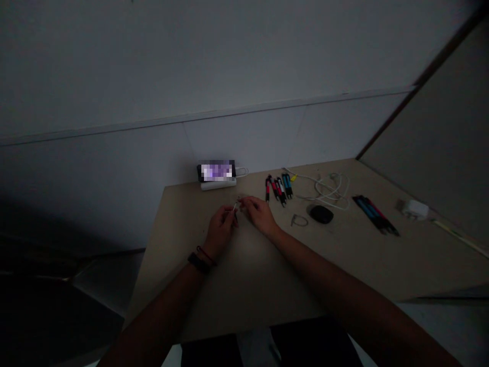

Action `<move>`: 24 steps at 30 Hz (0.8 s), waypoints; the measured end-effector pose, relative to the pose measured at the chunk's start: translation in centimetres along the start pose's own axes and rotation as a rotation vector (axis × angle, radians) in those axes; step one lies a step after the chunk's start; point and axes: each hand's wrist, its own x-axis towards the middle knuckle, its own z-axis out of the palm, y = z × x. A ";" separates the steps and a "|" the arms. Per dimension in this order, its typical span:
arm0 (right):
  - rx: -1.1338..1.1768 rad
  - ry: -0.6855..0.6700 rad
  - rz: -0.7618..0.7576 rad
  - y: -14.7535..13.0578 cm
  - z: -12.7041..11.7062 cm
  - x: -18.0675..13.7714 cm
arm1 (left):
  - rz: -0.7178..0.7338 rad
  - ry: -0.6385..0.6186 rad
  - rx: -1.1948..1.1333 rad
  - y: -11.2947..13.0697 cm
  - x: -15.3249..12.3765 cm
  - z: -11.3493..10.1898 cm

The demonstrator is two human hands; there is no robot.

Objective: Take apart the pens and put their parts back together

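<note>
My left hand [220, 224] is closed around a slim pen [235, 207] whose pale, thin end points up and away from me. A dark part of it shows below the fingers. Just to its right, my right hand [259, 213] has thumb and fingers pinched together at the pen's upper end. Whatever small piece lies between those fingertips is too dim and tiny to name. Right of my hands lie several red, white and blue pens [281, 191] with black ends, side by side on the desk.
A lit phone [216, 172] leans near the wall on a white block [218, 185]. To the right are a black mouse [321, 214], a short grey cable loop [300, 220], a coiled white cable [331, 189], more pens [375, 214] and a white charger [415, 209] on the desk [260, 285].
</note>
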 end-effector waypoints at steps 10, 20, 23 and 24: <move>0.044 -0.111 0.054 -0.5 0.2 -0.2 | 0.037 -0.046 0.134 0.3 0.0 0.0; 0.293 0.074 0.165 0.4 -0.2 0.6 | 0.023 -0.054 0.161 0.5 -0.1 0.0; 0.139 0.100 0.141 0.5 -0.7 0.9 | 0.027 -0.057 0.154 0.3 0.0 0.0; 0.039 0.107 0.109 0.5 -0.9 1.0 | 0.028 -0.059 0.150 0.2 0.1 0.0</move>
